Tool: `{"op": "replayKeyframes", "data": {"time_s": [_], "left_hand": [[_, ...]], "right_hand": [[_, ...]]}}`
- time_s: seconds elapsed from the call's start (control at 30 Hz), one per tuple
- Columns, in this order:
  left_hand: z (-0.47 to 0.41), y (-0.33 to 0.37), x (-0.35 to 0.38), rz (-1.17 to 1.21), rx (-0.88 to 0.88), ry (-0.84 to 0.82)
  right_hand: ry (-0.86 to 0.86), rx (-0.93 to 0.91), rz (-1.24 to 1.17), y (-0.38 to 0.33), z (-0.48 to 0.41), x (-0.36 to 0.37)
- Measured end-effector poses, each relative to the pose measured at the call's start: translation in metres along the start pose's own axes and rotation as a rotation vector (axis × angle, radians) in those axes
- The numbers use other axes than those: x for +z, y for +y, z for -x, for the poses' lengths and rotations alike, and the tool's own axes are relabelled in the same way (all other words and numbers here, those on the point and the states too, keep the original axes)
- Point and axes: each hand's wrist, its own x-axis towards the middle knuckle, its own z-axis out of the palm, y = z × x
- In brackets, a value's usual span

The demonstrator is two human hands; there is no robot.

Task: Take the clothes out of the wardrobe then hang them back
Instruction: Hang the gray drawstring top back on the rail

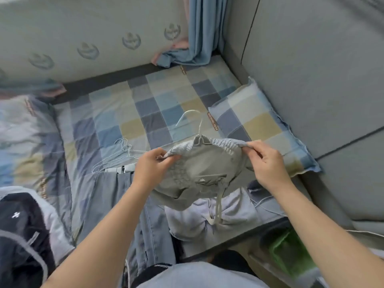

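Observation:
A grey pair of drawstring shorts (204, 169) hangs over the bed, held up by its ribbed waistband. My left hand (152, 166) pinches the waistband's left end and my right hand (267, 163) pinches its right end. A white hanger (194, 121) pokes up through the middle of the waistband, its hook above the cloth. The shorts' white drawstrings (217, 206) dangle below. Several thin wire hangers (119, 154) lie on the bed to the left of my left hand.
A checked bedsheet (145, 109) covers the bed, with a checked pillow (259, 123) at the right. Blue jeans (149, 221), a pale garment (207, 219) and a black-and-white jacket (22, 231) lie near me. The grey wardrobe (322, 69) stands right. A blue curtain (199, 32) hangs behind.

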Motion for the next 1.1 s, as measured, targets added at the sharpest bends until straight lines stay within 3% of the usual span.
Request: {"op": "replayKeyframes", "data": {"time_s": [0.13,0.2,0.27,0.4,0.6,0.73,0.83,1.1], "left_hand": [[0.002,0.021,-0.035,0.043,0.189,0.048],[-0.001,0.030,-0.052,0.100,0.295,0.017],[-0.002,0.036,-0.065,0.130,0.402,-0.047],[0.007,0.052,-0.079,0.120,0.609,-0.159],[0.046,0.077,-0.078,0.099,0.883,-0.307],[0.090,0.105,-0.053,0.092,1.072,-0.386],[0.144,0.120,-0.018,0.037,1.185,-0.453],[0.348,0.114,0.043,0.003,1.274,-0.672]], "right_hand": [[0.182,-0.221,0.085,-0.052,0.037,0.001],[0.187,-0.228,0.139,-0.069,0.058,0.005],[0.225,-0.160,0.139,-0.084,0.083,0.010],[0.531,-0.094,0.297,-0.103,0.137,0.020],[0.496,0.053,0.519,-0.130,0.212,0.019],[0.516,0.182,0.331,-0.153,0.279,0.011],[0.641,0.219,0.351,-0.168,0.347,0.002],[0.972,0.472,0.230,-0.212,0.542,-0.001]]}}
